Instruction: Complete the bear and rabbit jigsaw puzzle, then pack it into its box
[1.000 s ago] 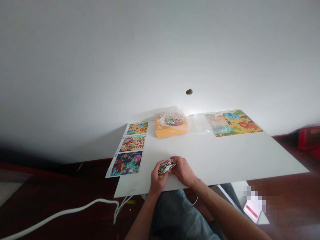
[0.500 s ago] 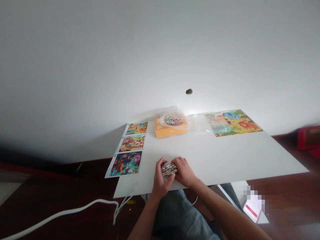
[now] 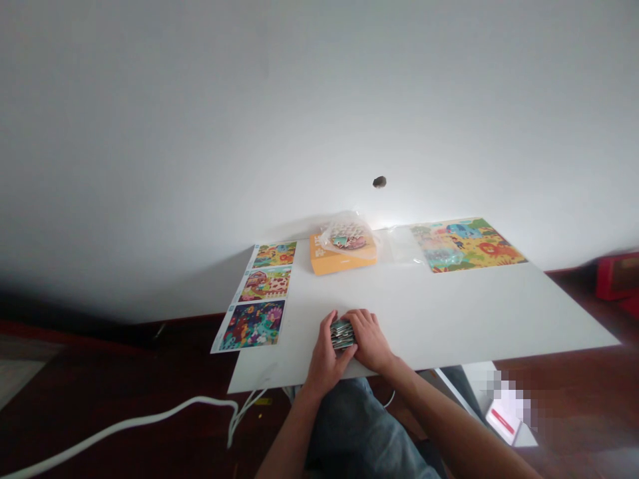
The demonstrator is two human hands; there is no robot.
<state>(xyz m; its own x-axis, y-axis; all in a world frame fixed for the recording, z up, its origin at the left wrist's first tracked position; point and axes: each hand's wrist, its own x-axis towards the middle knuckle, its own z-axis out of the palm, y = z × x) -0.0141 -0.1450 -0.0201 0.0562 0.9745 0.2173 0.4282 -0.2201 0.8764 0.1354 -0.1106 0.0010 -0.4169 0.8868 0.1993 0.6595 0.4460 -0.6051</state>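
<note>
Between my two hands, near the table's front edge, is a stack of puzzle pieces (image 3: 342, 334) with its layered edges showing. My left hand (image 3: 327, 356) is closed round the left side, thumb along the near side. From the right, my right hand (image 3: 368, 339) grips the same stack, its fingers curled over the far side. Part of the stack is hidden by the fingers. A picture sheet (image 3: 264, 286) with three scenes lies left of my hands. Beyond them sits an orange box (image 3: 344, 264) with a clear bag of puzzle pieces (image 3: 349, 236) on top.
A finished-looking animal picture (image 3: 492, 249) lies at the back right of the white table (image 3: 424, 319). An empty clear plastic bag (image 3: 402, 246) overlaps its left edge. The wall (image 3: 299, 133) stands directly behind. A white cable (image 3: 150, 416) runs below the left side.
The stack has turned in my hands and now sits more squarely between them. My left hand has shifted slightly right and closed in round it.
</note>
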